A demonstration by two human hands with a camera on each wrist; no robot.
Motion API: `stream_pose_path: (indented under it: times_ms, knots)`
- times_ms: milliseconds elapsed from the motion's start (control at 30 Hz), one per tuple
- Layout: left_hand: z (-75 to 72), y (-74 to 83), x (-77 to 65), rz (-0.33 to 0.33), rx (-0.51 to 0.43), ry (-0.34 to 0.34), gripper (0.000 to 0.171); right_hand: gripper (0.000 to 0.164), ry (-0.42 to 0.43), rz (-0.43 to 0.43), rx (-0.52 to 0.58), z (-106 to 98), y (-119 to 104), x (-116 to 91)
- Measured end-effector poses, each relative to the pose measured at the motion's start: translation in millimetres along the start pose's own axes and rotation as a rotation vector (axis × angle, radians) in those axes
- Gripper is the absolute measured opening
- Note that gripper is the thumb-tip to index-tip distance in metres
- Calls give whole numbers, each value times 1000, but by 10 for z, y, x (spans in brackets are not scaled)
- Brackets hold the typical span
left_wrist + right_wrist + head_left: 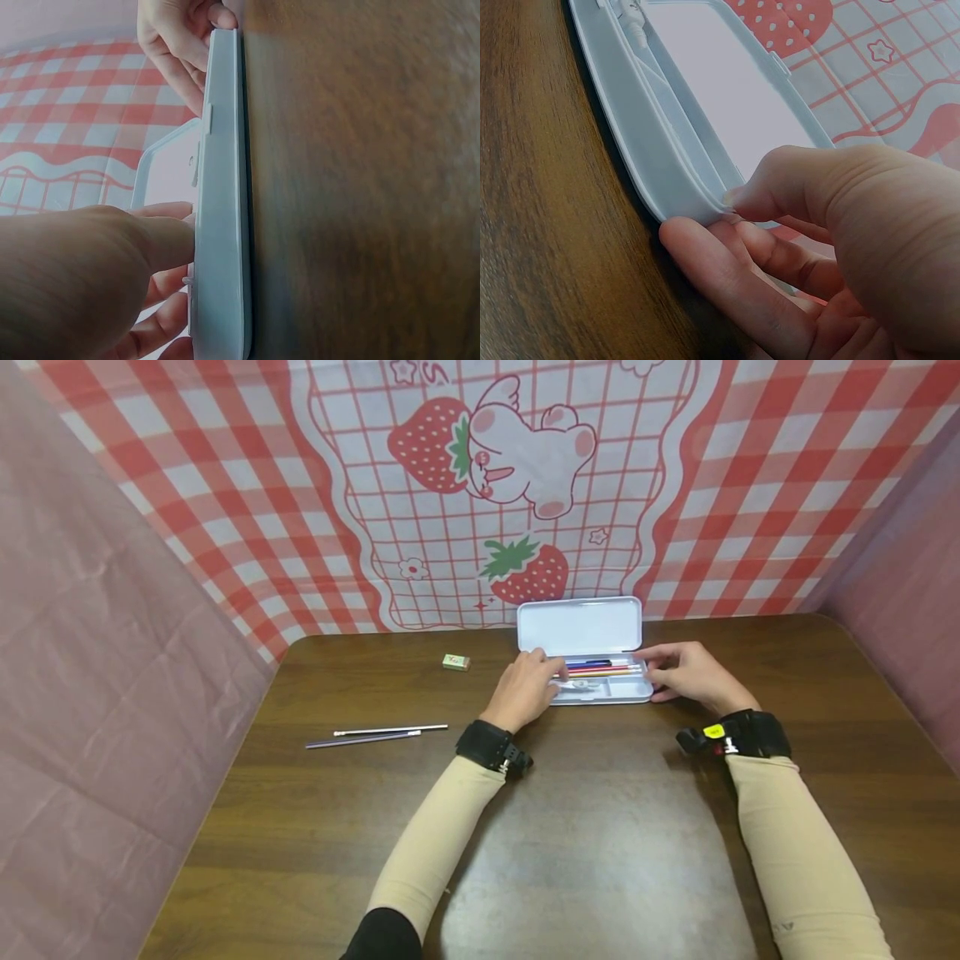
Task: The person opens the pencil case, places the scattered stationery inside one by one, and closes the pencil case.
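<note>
My right hand (pixel 688 677) pinches the end of the open pencil case (pixel 630 688), likely steadying it, while opposite that grip my left hand (pixel 522 687) reaches over the pencils (pixel 602 671), whether gripping any I cannot tell.

- Left sleeve (pixel 435 839): beige, meeting black cloth (pixel 386 935) toward seven o'clock.
- Right sleeve (pixel 806 852): beige, with a small dark mark (pixel 782 927) toward four o'clock.
- Black wristbands (pixel 480 743); yellow label (pixel 714 732) at the right one's nine o'clock.
</note>
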State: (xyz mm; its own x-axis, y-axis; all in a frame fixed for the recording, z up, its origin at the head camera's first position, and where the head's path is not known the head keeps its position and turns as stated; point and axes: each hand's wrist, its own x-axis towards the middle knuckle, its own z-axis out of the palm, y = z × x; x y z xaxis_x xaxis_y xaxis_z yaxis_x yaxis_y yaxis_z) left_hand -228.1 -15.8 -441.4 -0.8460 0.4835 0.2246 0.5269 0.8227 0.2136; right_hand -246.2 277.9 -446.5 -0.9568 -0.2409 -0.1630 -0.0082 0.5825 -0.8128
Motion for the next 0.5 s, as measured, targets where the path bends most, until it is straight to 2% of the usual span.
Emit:
stream_pose_path:
  times_ms: [500]
  knots:
    - [-12,14,41,-11,21,-18,14,43,-10,1,9,-8,3,6]
